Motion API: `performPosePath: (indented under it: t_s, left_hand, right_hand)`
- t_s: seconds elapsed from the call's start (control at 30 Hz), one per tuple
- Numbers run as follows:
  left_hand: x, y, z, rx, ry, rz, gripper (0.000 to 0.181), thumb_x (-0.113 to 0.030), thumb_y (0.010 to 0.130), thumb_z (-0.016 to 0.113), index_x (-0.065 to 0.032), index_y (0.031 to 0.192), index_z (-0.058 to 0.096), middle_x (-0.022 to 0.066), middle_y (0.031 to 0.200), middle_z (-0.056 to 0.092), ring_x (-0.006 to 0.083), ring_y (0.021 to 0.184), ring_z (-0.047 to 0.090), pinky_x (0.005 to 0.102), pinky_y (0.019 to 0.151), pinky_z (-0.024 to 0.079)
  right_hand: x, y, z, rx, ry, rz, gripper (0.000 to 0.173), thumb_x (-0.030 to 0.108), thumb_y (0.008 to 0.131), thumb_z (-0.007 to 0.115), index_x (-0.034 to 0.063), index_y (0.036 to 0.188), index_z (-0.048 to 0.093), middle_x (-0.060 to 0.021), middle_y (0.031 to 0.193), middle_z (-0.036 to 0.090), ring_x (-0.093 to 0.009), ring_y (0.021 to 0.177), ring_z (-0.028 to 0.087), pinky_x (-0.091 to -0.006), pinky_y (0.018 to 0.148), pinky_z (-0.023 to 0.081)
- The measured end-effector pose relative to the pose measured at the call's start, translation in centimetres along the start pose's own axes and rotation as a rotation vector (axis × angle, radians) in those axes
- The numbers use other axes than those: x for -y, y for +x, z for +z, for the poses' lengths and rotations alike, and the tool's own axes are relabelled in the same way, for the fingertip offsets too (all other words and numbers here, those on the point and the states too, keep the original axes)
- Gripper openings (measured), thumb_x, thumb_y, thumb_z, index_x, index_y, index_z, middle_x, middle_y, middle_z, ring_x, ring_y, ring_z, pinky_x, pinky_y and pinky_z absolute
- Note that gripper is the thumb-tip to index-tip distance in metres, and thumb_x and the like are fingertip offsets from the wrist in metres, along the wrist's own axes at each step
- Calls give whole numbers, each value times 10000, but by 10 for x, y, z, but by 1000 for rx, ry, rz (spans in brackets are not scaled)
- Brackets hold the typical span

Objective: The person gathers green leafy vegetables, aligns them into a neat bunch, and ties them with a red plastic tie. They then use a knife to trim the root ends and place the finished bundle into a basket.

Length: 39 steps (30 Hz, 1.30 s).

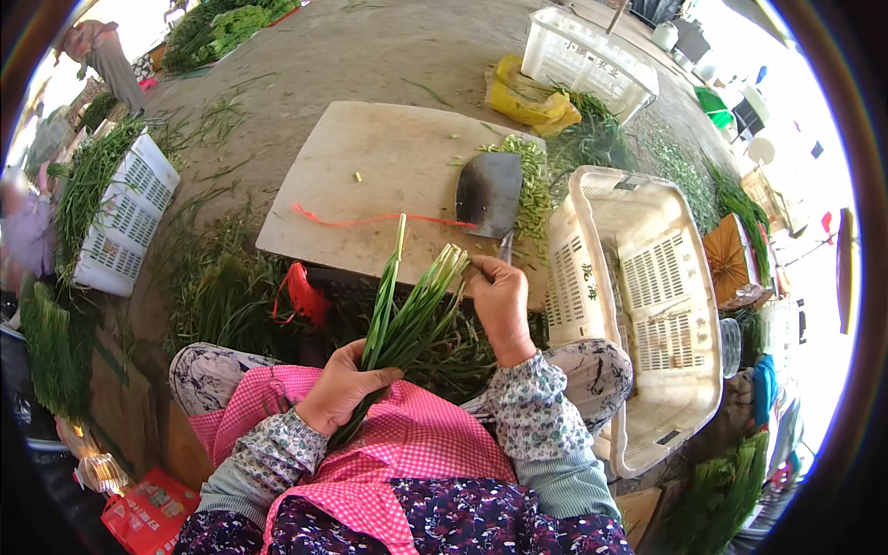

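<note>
My left hand (354, 388) is wrapped around a bunch of garlic chives (416, 312) above my lap, pale cut ends pointing away from me. One clump of stalks stands apart and reaches higher than the others. My right hand (503, 298) has curled fingers beside the cut ends on the right; whether they pinch a stalk is unclear. Just past that hand, a broad cleaver (489, 194) lies on the wooden board (374, 159), its handle partly hidden by the hand. A red plastic tie (368, 222) stretches across the board. Chopped stalk ends (527, 187) are heaped along its right side.
A white plastic crate (666, 291) stands close on my right. Red ties (305, 295) hang at the board's near edge. Loose leaves (229, 305) litter the floor. Another crate (128, 215) holds greens at left. Beyond the board are a yellow bag (527, 104) and a white crate (590, 62).
</note>
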State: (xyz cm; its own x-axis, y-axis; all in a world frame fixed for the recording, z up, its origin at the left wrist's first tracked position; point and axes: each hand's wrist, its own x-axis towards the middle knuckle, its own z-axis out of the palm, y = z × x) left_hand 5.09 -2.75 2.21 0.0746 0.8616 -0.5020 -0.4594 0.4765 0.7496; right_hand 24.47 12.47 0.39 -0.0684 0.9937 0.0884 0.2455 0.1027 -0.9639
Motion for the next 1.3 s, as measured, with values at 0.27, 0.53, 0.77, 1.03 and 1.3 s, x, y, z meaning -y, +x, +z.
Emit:
performPosePath:
  t_s: [0.27,0.53,0.77,1.03,1.3]
  left_hand:
    - [-3,1,2,-27,11,-53,267,20,828,737,-22,1080,660,60,930,709,86,645,623,228,565,515]
    - [-7,4,-18,45,-179,40,280,10,812,713,6,1081,636,140,915,702,141,583,594,257,509,475]
    - [-5,2,-9,44,-97,-3,299,52,807,729,-9,1092,665,100,997,714,138,745,660,268,670,544]
    - [-11,-4,-2,-37,119,12,434,-11,777,773,53,1180,625,63,1064,686,122,942,628,251,864,502]
    - [-9,-11,-19,114,-81,75,366,17,791,767,21,1134,640,-7,976,678,67,823,607,223,749,505]
  right_hand:
    - [14,31,-79,-364,281,177,114,178,921,689,72,886,713,60,619,546,0,480,389,-166,389,269]
    - [25,-47,-80,515,-371,-18,426,95,810,724,14,1219,638,-119,928,700,-185,773,641,-318,682,508]
    - [18,-51,-8,455,63,110,276,200,918,721,-51,1028,679,4,795,643,-45,730,536,-228,619,456]
    - [16,-48,-22,451,-71,243,192,141,968,594,-7,878,676,54,617,503,-33,506,414,-229,455,318]
    - [7,-15,-49,-188,290,287,231,195,984,585,102,775,616,17,672,549,-21,449,389,-167,379,292]
